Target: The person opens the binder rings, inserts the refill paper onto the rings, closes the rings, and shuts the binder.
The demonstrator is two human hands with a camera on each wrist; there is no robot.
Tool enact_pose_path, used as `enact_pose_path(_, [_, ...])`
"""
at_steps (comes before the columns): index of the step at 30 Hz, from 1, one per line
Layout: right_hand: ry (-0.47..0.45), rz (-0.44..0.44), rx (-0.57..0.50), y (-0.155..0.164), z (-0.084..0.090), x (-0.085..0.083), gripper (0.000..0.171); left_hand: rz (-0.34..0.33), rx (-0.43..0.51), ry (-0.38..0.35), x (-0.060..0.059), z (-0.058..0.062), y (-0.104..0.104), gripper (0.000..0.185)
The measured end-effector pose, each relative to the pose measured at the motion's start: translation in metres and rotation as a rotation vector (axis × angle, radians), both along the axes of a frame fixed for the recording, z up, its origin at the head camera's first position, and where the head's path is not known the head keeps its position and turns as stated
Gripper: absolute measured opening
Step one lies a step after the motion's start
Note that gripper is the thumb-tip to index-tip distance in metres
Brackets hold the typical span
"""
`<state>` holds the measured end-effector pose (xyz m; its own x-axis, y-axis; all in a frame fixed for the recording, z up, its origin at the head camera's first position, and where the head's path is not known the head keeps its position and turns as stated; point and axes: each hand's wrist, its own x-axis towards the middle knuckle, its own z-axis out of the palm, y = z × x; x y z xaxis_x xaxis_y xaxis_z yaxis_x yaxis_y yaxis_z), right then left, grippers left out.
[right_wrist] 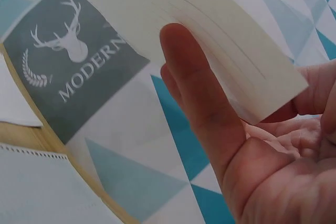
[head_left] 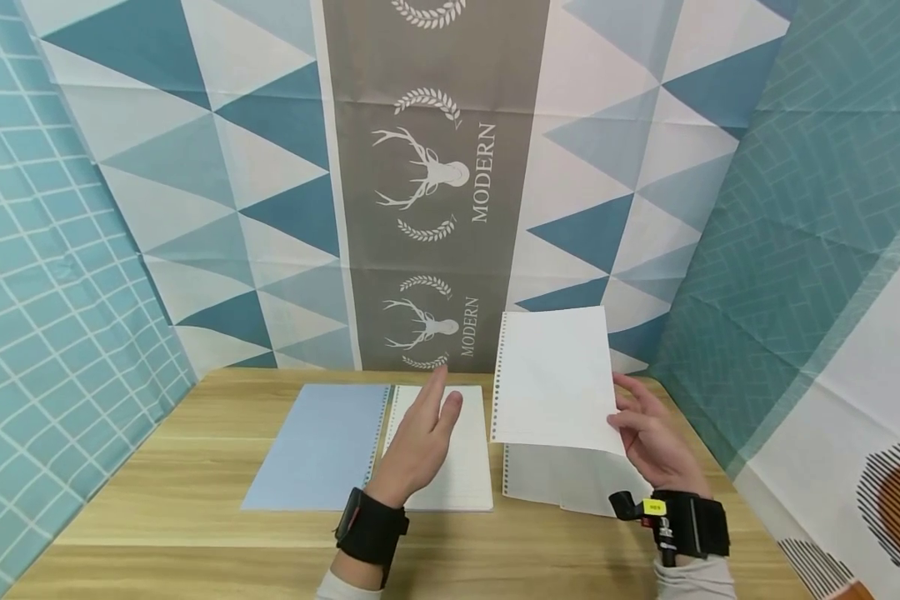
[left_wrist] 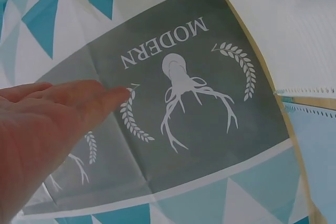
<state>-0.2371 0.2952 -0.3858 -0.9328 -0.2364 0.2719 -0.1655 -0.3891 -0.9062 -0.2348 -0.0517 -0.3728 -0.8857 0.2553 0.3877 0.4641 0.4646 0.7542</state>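
Observation:
My right hand (head_left: pixel 648 437) pinches a stack of white loose-leaf paper (head_left: pixel 555 375) by its lower right corner and holds it upright above the table. In the right wrist view the thumb (right_wrist: pixel 202 103) lies across the front of the stack (right_wrist: pixel 220 30), with the fingers behind it. My left hand (head_left: pixel 420 442) hovers, fingers straight, over the white page (head_left: pixel 465 475) of an open binder with a light blue cover (head_left: pixel 318 446). It holds nothing, and its fingers (left_wrist: pixel 79 98) point toward the backdrop.
A pale translucent punched sheet (head_left: pixel 562 487) lies on the wooden table (head_left: pixel 157 500) under the raised stack. Patterned cloth walls close in the back and both sides, with a grey deer panel (head_left: pixel 431 183) in the middle.

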Motion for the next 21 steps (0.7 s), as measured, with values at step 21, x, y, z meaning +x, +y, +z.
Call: enact_pose_path(21, [-0.026,0.032,-0.035,-0.036,0.011,0.0,0.071,0.003,0.091,-0.031,-0.002,0.007,-0.03,0.068])
